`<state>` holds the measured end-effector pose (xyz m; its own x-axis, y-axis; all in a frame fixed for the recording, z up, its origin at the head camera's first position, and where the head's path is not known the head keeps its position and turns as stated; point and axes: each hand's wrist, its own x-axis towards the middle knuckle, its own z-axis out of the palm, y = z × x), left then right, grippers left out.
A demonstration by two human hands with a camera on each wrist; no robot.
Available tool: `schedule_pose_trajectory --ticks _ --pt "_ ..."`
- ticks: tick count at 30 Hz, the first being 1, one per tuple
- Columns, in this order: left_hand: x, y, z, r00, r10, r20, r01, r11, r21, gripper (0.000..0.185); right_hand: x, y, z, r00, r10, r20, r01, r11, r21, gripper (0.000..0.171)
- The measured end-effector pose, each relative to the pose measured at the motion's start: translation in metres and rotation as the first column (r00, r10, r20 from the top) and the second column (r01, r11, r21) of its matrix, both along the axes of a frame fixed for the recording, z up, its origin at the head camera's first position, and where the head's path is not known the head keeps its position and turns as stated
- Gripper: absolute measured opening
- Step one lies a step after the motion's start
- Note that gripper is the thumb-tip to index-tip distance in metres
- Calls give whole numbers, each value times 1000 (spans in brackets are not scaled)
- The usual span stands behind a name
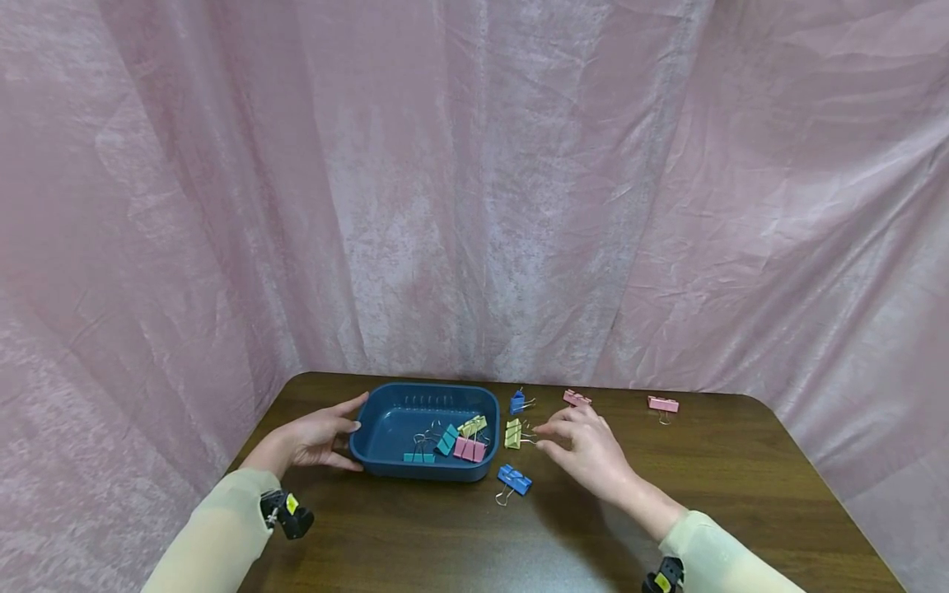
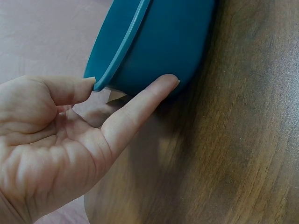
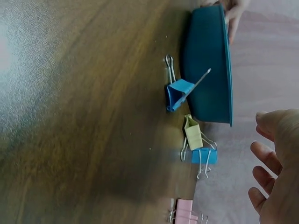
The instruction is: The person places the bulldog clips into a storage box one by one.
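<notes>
A dark teal plastic basket (image 1: 393, 471) stands on the table, holding teal binder clips (image 1: 446, 440), a yellow binder clip (image 1: 472, 426) and a pink binder clip (image 1: 469, 449). My left hand (image 1: 317, 436) touches its left end, thumb tip at the rim and a straight finger (image 2: 140, 108) along the outer wall. Just right of the basket lies another yellow binder clip (image 1: 513, 434). My right hand (image 1: 589, 453) hovers beside that clip's wire handles; the right wrist view shows its fingers (image 3: 266, 157) loosely bent, apart from the clips, with nothing between them.
One blue binder clip (image 1: 517, 402) is behind the yellow one, another blue binder clip (image 1: 515, 479) in front. A pink binder clip (image 1: 576, 398) sits beyond my right hand, and one more pink clip (image 1: 663, 404) farther right. Pink curtain (image 1: 474, 206) hangs behind the wooden table (image 1: 741, 494).
</notes>
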<state>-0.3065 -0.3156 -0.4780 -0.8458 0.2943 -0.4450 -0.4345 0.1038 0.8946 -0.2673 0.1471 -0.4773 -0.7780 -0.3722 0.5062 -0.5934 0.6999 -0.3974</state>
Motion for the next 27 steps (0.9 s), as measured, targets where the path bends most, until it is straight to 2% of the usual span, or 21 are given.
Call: schedule_pose_trajectory --ticks 7,18,27 --pt "1 0 1 1000 0 3 0 1000 3 64 5 -6 -5 1000 10 2 -10 1000 17 22" --pt "1 0 2 1000 -2 11 2 1000 14 64 7 -12 -12 999 40 -25 -36 989 140 27" --pt "1 1 3 1000 -7 10 6 1000 10 64 9 -18 -17 996 72 -48 -63 986 157 27"
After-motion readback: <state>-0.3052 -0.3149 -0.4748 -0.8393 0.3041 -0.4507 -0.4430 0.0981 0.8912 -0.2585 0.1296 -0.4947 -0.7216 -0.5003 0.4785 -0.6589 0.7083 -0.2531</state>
